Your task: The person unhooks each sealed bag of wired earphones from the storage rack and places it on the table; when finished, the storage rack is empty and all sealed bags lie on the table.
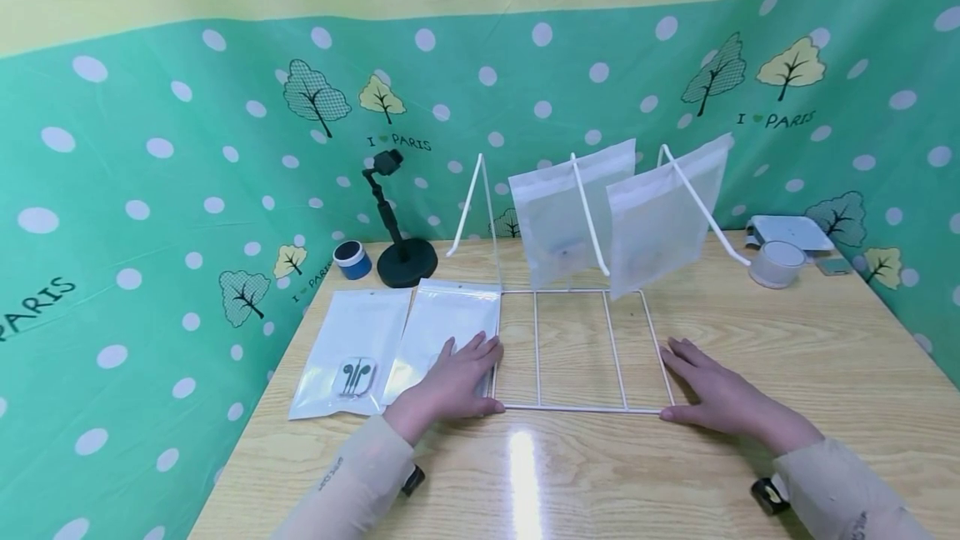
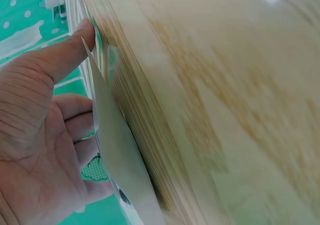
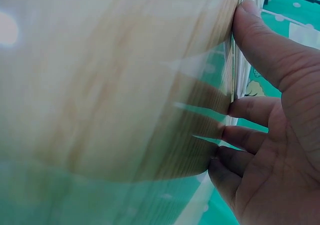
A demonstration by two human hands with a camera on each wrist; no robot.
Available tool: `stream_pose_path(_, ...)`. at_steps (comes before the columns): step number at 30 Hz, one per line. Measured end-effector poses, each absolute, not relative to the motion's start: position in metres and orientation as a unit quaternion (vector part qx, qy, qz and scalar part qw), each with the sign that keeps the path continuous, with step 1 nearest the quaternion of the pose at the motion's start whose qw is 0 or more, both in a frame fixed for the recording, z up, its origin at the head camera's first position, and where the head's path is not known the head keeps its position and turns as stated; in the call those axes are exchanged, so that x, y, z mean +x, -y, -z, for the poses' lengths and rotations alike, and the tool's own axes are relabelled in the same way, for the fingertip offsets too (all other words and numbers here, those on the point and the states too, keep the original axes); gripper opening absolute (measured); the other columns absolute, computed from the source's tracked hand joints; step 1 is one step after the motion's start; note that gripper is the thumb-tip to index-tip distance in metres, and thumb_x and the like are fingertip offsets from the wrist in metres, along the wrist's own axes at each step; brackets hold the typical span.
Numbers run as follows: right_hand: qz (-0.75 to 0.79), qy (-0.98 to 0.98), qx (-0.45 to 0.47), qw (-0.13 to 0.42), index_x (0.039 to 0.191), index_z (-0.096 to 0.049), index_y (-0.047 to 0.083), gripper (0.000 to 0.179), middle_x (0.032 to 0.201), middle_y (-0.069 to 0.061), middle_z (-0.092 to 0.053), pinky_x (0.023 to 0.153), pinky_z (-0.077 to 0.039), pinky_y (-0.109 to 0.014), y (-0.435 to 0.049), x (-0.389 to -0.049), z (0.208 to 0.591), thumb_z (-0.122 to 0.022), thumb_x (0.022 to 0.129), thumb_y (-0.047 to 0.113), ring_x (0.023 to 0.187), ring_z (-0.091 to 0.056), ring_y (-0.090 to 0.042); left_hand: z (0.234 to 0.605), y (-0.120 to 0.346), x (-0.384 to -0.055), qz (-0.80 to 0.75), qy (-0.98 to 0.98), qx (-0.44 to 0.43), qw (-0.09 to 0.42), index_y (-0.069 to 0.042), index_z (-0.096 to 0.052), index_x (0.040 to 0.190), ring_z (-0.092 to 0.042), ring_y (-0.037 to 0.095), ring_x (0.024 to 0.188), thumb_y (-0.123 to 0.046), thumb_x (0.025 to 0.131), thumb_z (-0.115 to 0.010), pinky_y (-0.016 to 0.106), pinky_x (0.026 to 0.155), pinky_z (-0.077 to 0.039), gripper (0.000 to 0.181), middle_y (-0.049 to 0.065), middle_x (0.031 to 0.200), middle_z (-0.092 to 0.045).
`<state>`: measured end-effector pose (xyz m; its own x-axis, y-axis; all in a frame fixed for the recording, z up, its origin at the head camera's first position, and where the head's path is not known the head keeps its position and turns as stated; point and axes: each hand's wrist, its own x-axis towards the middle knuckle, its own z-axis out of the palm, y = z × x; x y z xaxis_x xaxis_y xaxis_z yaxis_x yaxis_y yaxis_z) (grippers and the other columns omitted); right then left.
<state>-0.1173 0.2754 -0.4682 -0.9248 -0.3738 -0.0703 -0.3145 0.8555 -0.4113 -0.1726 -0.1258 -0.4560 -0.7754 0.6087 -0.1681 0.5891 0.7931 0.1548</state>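
A white wire rack (image 1: 577,409) lies on the table with three prongs slanting up at its back. My left hand (image 1: 456,380) rests at its left side, thumb by the front corner and fingers over the edge of a flat white zip pouch (image 1: 457,315). At the rack's right side, my right hand (image 1: 712,390) touches the frame with its thumb and extended fingers. In both wrist views the fingertips meet the tabletop. Two frosted pouches, a middle one (image 1: 551,219) and a right one (image 1: 663,223), hang from the prongs; the left prong (image 1: 468,202) is bare.
Left of the rack lies another pouch (image 1: 360,315) with cased earphones (image 1: 355,377). Behind it stand a blue jar (image 1: 352,260) and a black stand (image 1: 405,261). A white round container (image 1: 777,265) and a pale flat box (image 1: 791,232) sit at the back right, before a green curtain.
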Motion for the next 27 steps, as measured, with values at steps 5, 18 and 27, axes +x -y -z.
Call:
stream_pose_path(5, 0.2, -0.961, -0.175, 0.077, 0.145, -0.041, -0.004, 0.095, 0.151, -0.031, -0.027, 0.101, -0.034, -0.065, -0.273, -0.118, 0.468, -0.072, 0.078, 0.057, 0.136, -0.025, -0.053, 0.455, 0.125, -0.173, -0.046, -0.944, 0.309, 0.107, -0.008, -0.039, 0.149, -0.022, 0.028, 0.146, -0.057, 0.08, -0.071, 0.064, 0.112, -0.017, 0.091, 0.007, 0.156, -0.033)
stream_pose_path(18, 0.226, -0.956, -0.163, 0.092, 0.144, -0.041, -0.004, 0.097, 0.149, -0.033, -0.03, 0.101, -0.032, -0.067, -0.278, -0.124, 0.465, -0.069, 0.079, 0.062, 0.133, -0.029, -0.055, 0.457, 0.125, -0.174, -0.059, -0.946, 0.299, 0.112, -0.008, -0.039, 0.149, -0.025, 0.026, 0.145, -0.055, 0.078, -0.074, 0.061, 0.113, -0.018, 0.092, 0.007, 0.156, -0.034)
stream_pose_path(27, 0.332, -0.937, -0.097, 0.059, 0.137, -0.045, -0.012, 0.065, 0.135, -0.033, -0.049, 0.096, -0.042, -0.061, -0.305, -0.154, 0.445, -0.057, 0.098, 0.039, 0.12, -0.049, -0.051, 0.46, 0.124, -0.176, -0.064, -0.947, 0.295, 0.113, -0.01, -0.039, 0.15, -0.024, 0.025, 0.146, -0.055, 0.077, -0.076, 0.059, 0.114, -0.017, 0.093, 0.006, 0.156, -0.034)
